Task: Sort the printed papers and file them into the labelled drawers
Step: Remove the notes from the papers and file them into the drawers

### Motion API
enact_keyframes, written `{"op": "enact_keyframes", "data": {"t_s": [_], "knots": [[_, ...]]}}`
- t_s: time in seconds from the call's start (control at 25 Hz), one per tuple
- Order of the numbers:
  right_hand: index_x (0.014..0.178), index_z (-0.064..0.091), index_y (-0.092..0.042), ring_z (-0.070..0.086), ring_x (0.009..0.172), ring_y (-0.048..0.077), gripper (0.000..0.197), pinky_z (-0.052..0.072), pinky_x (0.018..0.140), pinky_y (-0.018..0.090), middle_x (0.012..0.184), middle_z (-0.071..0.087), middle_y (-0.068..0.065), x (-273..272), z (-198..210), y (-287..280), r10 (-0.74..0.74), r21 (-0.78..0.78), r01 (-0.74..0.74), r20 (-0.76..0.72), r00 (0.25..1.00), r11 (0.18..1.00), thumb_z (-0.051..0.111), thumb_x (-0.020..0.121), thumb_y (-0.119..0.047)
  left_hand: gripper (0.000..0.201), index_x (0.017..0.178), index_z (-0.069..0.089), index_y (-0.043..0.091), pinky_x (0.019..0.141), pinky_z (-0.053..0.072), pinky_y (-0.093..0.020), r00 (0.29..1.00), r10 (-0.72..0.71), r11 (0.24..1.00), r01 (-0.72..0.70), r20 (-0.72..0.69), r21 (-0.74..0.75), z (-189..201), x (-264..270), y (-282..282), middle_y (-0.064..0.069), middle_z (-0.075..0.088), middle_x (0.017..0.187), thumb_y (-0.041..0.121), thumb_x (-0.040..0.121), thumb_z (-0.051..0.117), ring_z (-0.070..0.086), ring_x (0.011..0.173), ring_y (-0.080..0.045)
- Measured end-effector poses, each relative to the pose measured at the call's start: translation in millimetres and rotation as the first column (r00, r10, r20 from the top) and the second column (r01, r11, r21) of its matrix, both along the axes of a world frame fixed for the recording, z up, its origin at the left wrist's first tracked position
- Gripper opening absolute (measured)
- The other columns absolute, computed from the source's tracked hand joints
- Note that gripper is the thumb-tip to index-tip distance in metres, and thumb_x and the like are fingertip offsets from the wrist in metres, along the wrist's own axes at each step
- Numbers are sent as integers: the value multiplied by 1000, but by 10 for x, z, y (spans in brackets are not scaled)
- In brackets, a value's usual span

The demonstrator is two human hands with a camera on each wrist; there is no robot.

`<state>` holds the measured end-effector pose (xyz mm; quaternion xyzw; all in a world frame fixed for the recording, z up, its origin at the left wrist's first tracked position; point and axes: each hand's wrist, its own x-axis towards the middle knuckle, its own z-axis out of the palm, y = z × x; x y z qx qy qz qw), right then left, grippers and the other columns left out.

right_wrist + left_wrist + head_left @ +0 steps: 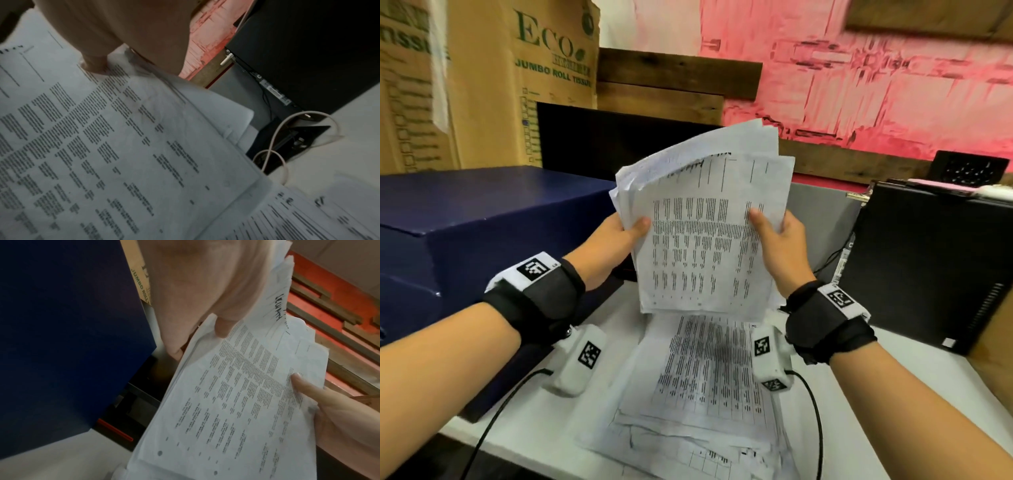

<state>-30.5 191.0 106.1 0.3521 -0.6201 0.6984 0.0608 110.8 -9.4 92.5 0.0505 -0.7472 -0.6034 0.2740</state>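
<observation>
A stack of printed papers (702, 236) covered in columns of black text is held upright above the white table (893, 404). My left hand (619, 236) grips its left edge, thumb on the front sheet. My right hand (779, 236) grips the right edge, thumb on the front sheet as well. The left wrist view shows the same stack of papers (236, 402) with my left hand's thumb (222, 327) on it, and the right wrist view shows the stack of papers (123, 146) close up. A second pile of printed sheets (709, 387) lies flat on the table below. No labelled drawers are visible.
A dark blue box (482, 219) stands at the left. Behind it are cardboard cartons (500, 78) and a black monitor (619, 144). A black computer case (928, 257) stands at the right with cables (273, 146) beside it.
</observation>
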Motion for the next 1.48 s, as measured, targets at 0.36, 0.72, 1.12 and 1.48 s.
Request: {"op": "enact_keyframes", "data": {"t_s": [0.36, 0.72, 1.12, 1.48], "knots": [[114, 42, -14, 55, 98, 14, 22, 44, 82, 31, 106, 56, -5, -41, -695, -17, -236, 210, 199, 166, 958, 957, 49, 99, -28, 39, 124, 53, 11, 94, 51, -48, 995, 74, 981, -85, 68, 175, -488, -89, 113, -11, 65, 122, 39, 99, 42, 67, 104, -24], [104, 46, -13, 56, 85, 5, 24, 45, 75, 25, 93, 57, -11, 74, -713, 9, -262, 37, 260, 71, 963, 965, 41, 101, -36, 62, 113, 60, 17, 91, 53, -40, 989, 146, 982, -145, 0, 124, -273, -225, 164, 2, 68, 108, 69, 87, 39, 66, 100, -16], [102, 49, -14, 56, 83, -3, 28, 44, 69, 15, 96, 60, -11, 110, -931, 73, -213, 136, 196, 127, 969, 971, 39, 100, -40, 37, 114, 61, 13, 79, 58, -35, 986, 139, 984, -127, -93, 124, -536, -191, 233, -4, 73, 103, 41, 98, 42, 71, 93, -21], [83, 44, -17, 46, 61, -9, 24, 39, 62, 13, 77, 52, -10, 376, -765, -289, -211, -27, 212, 35, 977, 977, 37, 104, -25, 24, 114, 51, 21, 83, 54, -27, 914, 385, 922, -387, -125, 12, -527, 273, 161, 9, 66, 103, 38, 101, 41, 64, 93, 0]]}}
